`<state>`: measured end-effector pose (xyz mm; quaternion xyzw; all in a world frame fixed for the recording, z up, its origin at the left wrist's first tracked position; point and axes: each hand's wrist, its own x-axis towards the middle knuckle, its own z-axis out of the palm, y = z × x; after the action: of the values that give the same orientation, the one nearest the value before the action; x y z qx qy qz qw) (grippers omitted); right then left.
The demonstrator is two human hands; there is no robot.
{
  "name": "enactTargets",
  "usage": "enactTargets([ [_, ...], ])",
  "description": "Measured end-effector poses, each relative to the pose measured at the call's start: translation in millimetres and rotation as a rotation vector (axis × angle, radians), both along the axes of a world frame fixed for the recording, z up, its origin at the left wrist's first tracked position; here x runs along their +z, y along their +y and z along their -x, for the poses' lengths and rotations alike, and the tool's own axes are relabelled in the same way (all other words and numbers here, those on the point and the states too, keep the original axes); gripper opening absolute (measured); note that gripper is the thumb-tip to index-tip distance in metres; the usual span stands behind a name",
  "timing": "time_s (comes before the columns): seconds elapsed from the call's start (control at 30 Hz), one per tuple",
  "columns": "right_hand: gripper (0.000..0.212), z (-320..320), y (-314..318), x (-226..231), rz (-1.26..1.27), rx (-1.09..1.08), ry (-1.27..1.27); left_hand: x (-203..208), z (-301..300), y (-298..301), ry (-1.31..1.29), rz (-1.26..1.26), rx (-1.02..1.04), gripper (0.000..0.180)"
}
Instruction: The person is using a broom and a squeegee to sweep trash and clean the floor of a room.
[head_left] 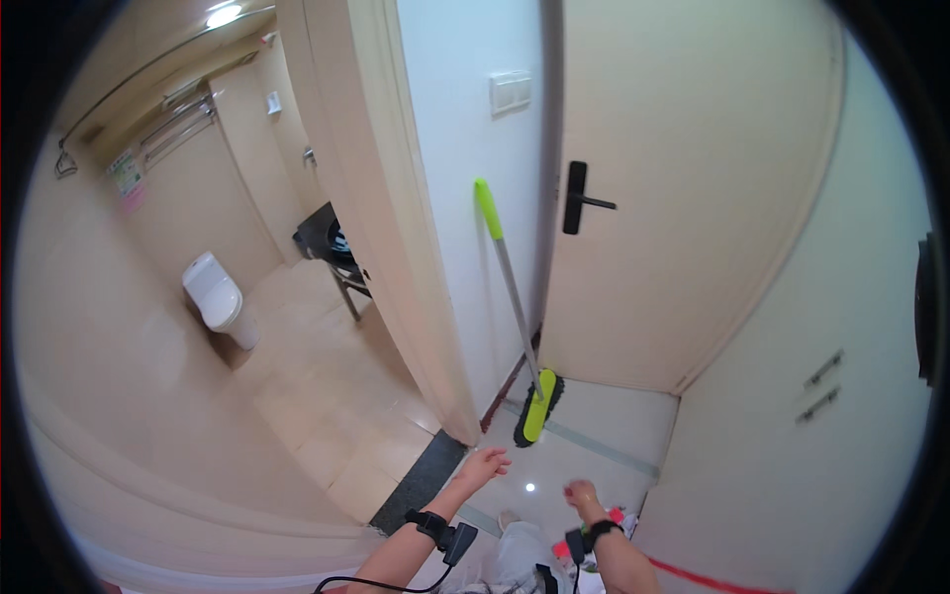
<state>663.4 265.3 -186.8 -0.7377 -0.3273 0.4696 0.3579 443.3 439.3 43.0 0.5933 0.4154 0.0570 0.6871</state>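
Note:
A broom leans against the white wall in the corner by the shut door. It has a bright green grip, a grey pole and a green head with dark bristles resting on the floor. My left hand is held out in the air below the broom head, apart from it, fingers loosely spread and empty. Lower and to the right, my right hand hovers over the floor with its fingers loosely bent; I see nothing in it. Both wrists carry black straps with small devices.
Ahead is a cream door with a black handle. To the left, a doorway with a dark threshold opens on a bathroom with a white toilet and a dark chair. A white cabinet stands at the right.

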Motion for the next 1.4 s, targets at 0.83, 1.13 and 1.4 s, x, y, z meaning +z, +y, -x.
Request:
enactTargets([
  [0.83, 0.033, -58, 408, 129, -0.568, -0.079, -0.248, 6, 173, -37, 0.144, -0.108, 0.965, 0.034],
  [1.13, 0.013, 102, 265, 196, -0.742, 0.511, -0.240, 69, 217, -94, 0.038, -0.302, 0.816, 0.038],
  [1.4, 0.038, 277, 120, 237, -0.423, 1.295, -0.219, 165, 286, -220, -0.292, -0.605, 1.101, 0.047],
])
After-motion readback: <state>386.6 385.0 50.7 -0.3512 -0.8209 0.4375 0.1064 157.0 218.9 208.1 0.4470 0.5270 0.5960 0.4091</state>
